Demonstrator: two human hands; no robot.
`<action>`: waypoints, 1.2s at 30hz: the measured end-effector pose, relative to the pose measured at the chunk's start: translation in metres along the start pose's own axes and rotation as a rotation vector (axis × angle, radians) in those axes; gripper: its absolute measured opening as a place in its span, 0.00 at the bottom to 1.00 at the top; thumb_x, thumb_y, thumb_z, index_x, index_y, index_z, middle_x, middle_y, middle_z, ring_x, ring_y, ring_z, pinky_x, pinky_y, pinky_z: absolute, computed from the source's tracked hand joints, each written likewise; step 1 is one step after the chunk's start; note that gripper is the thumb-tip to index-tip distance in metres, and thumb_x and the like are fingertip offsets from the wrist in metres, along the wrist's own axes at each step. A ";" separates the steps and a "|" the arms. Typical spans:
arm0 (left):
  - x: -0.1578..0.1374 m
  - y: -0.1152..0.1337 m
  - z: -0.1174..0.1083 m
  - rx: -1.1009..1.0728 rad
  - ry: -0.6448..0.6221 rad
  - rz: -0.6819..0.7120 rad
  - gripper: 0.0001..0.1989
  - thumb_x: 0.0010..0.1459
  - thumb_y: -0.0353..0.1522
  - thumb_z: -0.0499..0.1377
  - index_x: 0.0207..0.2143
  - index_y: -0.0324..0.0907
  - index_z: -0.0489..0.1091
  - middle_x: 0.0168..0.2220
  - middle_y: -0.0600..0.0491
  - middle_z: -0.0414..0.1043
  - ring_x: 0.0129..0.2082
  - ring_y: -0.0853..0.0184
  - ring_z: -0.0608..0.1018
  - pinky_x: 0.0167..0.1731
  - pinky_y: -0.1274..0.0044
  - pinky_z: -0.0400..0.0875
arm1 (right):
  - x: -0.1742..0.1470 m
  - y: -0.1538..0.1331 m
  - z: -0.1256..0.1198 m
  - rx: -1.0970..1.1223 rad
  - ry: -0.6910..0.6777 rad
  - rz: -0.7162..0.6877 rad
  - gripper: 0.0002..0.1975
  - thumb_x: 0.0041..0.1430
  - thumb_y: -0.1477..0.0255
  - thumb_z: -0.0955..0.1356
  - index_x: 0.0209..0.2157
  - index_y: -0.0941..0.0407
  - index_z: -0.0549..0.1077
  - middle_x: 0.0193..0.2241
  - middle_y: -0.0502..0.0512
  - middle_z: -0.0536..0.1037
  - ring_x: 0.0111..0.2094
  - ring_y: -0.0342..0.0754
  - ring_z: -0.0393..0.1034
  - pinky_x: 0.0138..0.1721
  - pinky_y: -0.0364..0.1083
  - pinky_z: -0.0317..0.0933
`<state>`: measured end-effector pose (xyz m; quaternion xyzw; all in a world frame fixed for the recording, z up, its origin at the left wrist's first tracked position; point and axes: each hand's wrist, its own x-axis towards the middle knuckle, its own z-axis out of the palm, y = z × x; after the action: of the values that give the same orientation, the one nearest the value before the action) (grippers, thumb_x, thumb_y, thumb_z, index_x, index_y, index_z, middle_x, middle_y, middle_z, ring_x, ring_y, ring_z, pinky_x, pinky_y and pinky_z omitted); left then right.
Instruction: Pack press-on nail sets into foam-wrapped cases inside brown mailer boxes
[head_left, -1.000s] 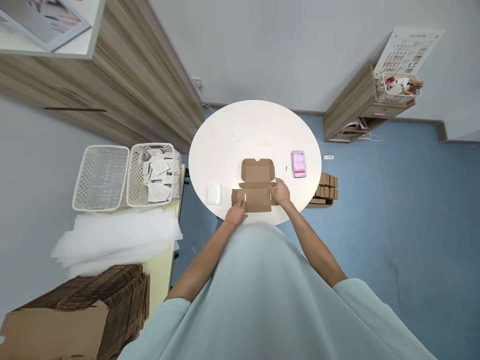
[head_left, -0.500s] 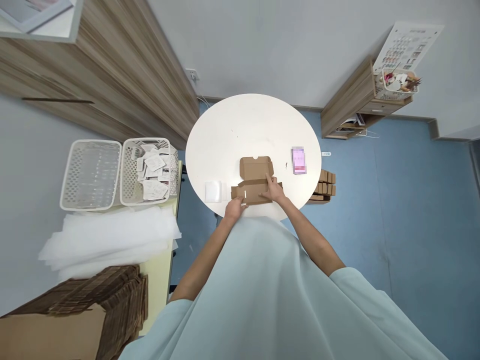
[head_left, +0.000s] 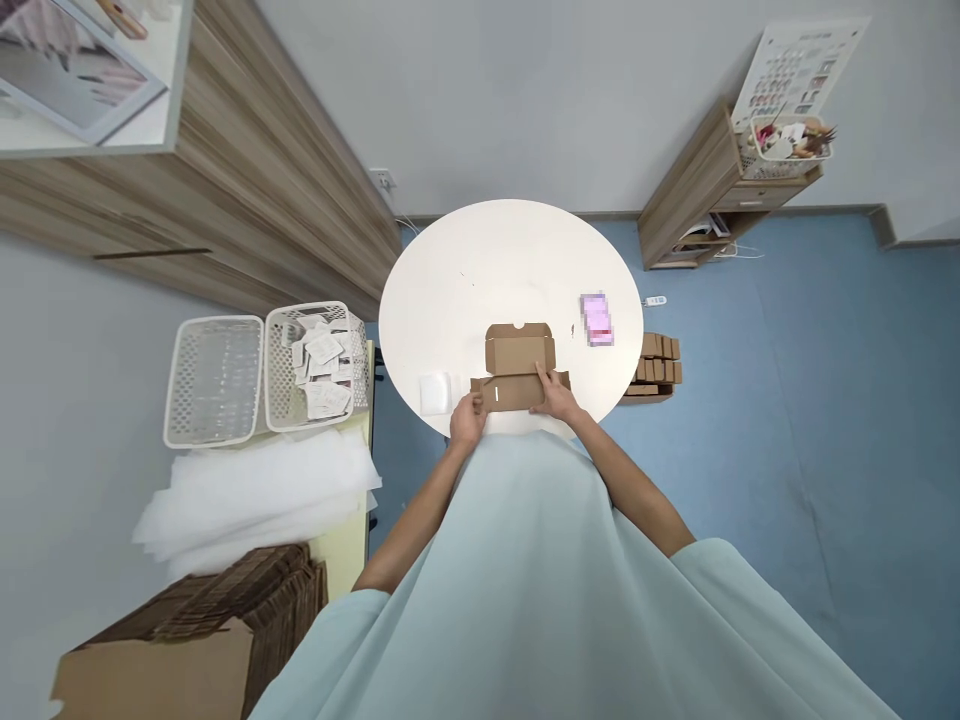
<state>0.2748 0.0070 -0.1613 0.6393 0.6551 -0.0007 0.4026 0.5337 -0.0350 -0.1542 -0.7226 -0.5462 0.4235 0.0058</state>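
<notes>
A brown cardboard box [head_left: 519, 355], partly folded, lies near the front edge of the white round table [head_left: 480, 250]. Its lid panel is spread toward the far side, and side flaps stick out at both ends. My left hand [head_left: 468, 420] has its fingers curled at the box's left end, gripping the flap there. At the right end, my right hand [head_left: 557, 396] grasps the near panel, index finger extended over it and thumb at the near edge. A white packet [head_left: 435, 394] lies left of the box, close to my left hand.
A pink, pixelated item [head_left: 597, 319] lies on the table's right. Small cardboard boxes [head_left: 654, 372] stand beyond that edge. To the left, a side table carries white baskets [head_left: 214, 380], white foam sheets [head_left: 262, 490] and a stack of flat cardboard [head_left: 172, 670]. A wooden cabinet [head_left: 697, 200] stands back right.
My left fingers have curled in more at the box's left flap. My right hand keeps hold of the right side, its fingers drawn slightly nearer. The whole view has shifted a little.
</notes>
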 end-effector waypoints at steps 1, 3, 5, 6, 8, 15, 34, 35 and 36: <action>-0.001 -0.002 -0.003 0.009 0.048 -0.030 0.22 0.69 0.33 0.63 0.63 0.43 0.68 0.59 0.45 0.78 0.55 0.60 0.81 0.56 0.70 0.73 | 0.000 0.000 0.001 0.002 -0.005 0.003 0.70 0.53 0.60 0.83 0.81 0.44 0.34 0.75 0.73 0.52 0.63 0.66 0.73 0.58 0.55 0.68; -0.001 -0.003 -0.008 0.056 0.082 -0.099 0.24 0.69 0.38 0.64 0.63 0.42 0.67 0.59 0.43 0.76 0.56 0.57 0.79 0.54 0.68 0.72 | 0.000 0.000 0.002 -0.002 -0.010 0.002 0.70 0.52 0.61 0.83 0.81 0.44 0.35 0.75 0.73 0.52 0.64 0.66 0.72 0.58 0.55 0.68; 0.001 -0.002 -0.013 0.109 0.044 -0.144 0.21 0.68 0.40 0.64 0.59 0.42 0.71 0.58 0.42 0.77 0.57 0.55 0.79 0.52 0.69 0.72 | 0.000 0.000 0.002 -0.013 -0.007 0.000 0.70 0.52 0.62 0.83 0.80 0.43 0.36 0.75 0.74 0.51 0.64 0.67 0.72 0.58 0.56 0.68; 0.002 0.000 -0.014 0.135 0.016 -0.150 0.17 0.68 0.39 0.63 0.55 0.43 0.73 0.58 0.42 0.77 0.56 0.55 0.80 0.51 0.70 0.72 | 0.000 -0.001 0.002 -0.018 -0.005 0.001 0.70 0.52 0.63 0.83 0.80 0.43 0.36 0.75 0.74 0.51 0.64 0.68 0.72 0.58 0.56 0.68; 0.004 0.004 -0.016 0.173 -0.015 -0.136 0.11 0.69 0.36 0.60 0.50 0.43 0.76 0.58 0.41 0.78 0.57 0.54 0.80 0.51 0.70 0.71 | 0.000 -0.001 0.002 -0.024 -0.002 0.001 0.69 0.52 0.63 0.83 0.80 0.44 0.37 0.75 0.74 0.52 0.64 0.68 0.72 0.59 0.56 0.68; -0.003 0.023 -0.008 0.114 -0.065 -0.069 0.13 0.68 0.38 0.61 0.51 0.43 0.74 0.45 0.46 0.84 0.49 0.55 0.83 0.47 0.71 0.71 | 0.002 -0.001 0.003 -0.048 -0.016 -0.013 0.70 0.51 0.62 0.84 0.81 0.46 0.37 0.77 0.75 0.48 0.66 0.69 0.70 0.59 0.57 0.69; 0.019 0.040 0.010 0.371 -0.066 -0.090 0.09 0.70 0.36 0.57 0.45 0.43 0.76 0.47 0.40 0.82 0.49 0.49 0.83 0.42 0.67 0.73 | 0.012 -0.003 0.007 -0.126 -0.042 -0.021 0.70 0.52 0.59 0.84 0.81 0.43 0.37 0.78 0.75 0.47 0.66 0.72 0.71 0.59 0.58 0.71; 0.020 0.040 0.011 0.374 -0.061 -0.093 0.09 0.70 0.35 0.58 0.45 0.43 0.76 0.47 0.39 0.82 0.49 0.49 0.83 0.42 0.67 0.73 | 0.012 -0.002 0.008 -0.126 -0.039 -0.024 0.70 0.52 0.59 0.84 0.81 0.43 0.37 0.78 0.75 0.47 0.66 0.72 0.71 0.59 0.57 0.70; 0.020 0.040 0.013 0.375 -0.058 -0.094 0.09 0.69 0.35 0.58 0.45 0.42 0.76 0.47 0.38 0.82 0.49 0.48 0.83 0.43 0.66 0.73 | 0.013 -0.002 0.009 -0.126 -0.036 -0.028 0.70 0.52 0.59 0.84 0.81 0.43 0.37 0.78 0.75 0.47 0.66 0.71 0.71 0.59 0.57 0.70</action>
<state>0.3177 0.0243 -0.1603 0.6714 0.6609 -0.1601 0.2946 0.5273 -0.0283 -0.1667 -0.7060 -0.5819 0.4013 -0.0438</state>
